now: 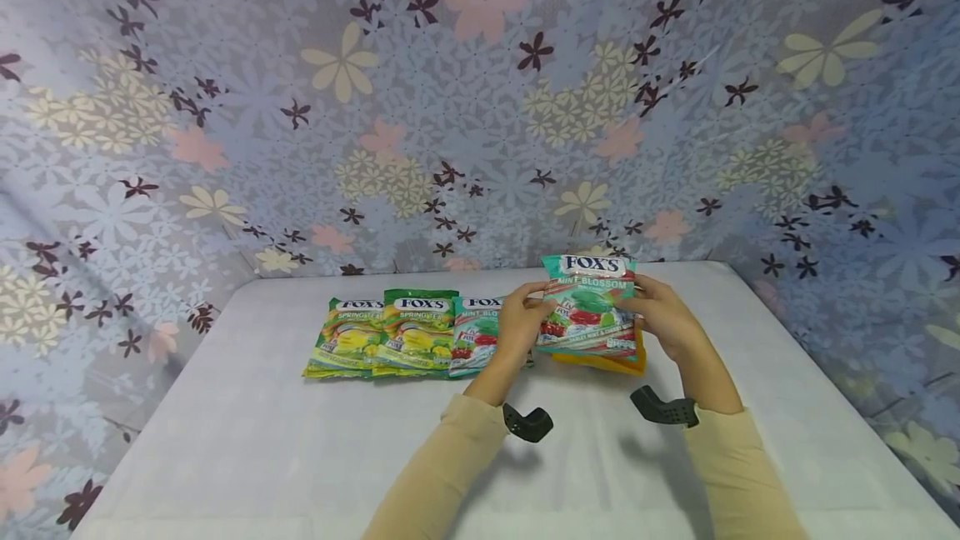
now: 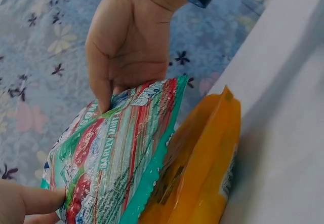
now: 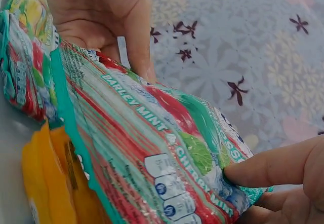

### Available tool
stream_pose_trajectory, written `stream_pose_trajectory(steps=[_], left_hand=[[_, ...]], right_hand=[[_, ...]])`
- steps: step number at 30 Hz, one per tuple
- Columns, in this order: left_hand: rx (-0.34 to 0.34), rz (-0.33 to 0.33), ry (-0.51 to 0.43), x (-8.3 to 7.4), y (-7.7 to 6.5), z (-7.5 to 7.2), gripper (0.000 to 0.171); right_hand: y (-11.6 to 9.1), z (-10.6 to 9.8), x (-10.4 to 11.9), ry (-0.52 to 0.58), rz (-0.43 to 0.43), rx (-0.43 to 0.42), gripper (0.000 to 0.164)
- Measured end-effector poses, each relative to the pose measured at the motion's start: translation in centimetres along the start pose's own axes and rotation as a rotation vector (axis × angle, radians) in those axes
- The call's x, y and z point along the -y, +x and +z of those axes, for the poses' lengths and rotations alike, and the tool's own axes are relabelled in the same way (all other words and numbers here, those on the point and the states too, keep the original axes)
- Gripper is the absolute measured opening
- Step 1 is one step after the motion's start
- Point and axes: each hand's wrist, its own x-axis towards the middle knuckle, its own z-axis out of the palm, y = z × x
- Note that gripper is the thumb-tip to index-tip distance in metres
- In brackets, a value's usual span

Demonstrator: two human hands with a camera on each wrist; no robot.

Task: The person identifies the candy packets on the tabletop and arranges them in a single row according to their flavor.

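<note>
Pinching a mint bag at right, the left hand and right hand are holding it above an orange bag. Three bags are already lying lined up at left; this one is seemingly awaiting placement.

Below the fingers of the left hand and right hand, the mint bag they hold hides most of the orange bag. The left hand covers part of another mint bag beside its fingers. The smallest print between the fingers looks blurry.
</note>
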Motion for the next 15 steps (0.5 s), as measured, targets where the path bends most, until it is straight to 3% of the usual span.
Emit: stream_pose_trajectory(steps=[6, 15], left_hand=[[-0.020, 0.014, -0.052, 0.8, -0.1, -1.3, 0.032], [-0.067, 0.000, 0.003, 0.9, -0.4, -2.5, 0.031]], right_hand=[[0.7, 1.5, 0.4, -0.039, 0.015, -0.032, 0.063], [1.4, 3.2, 0.4, -0.057, 0.031, -0.062, 0.060]])
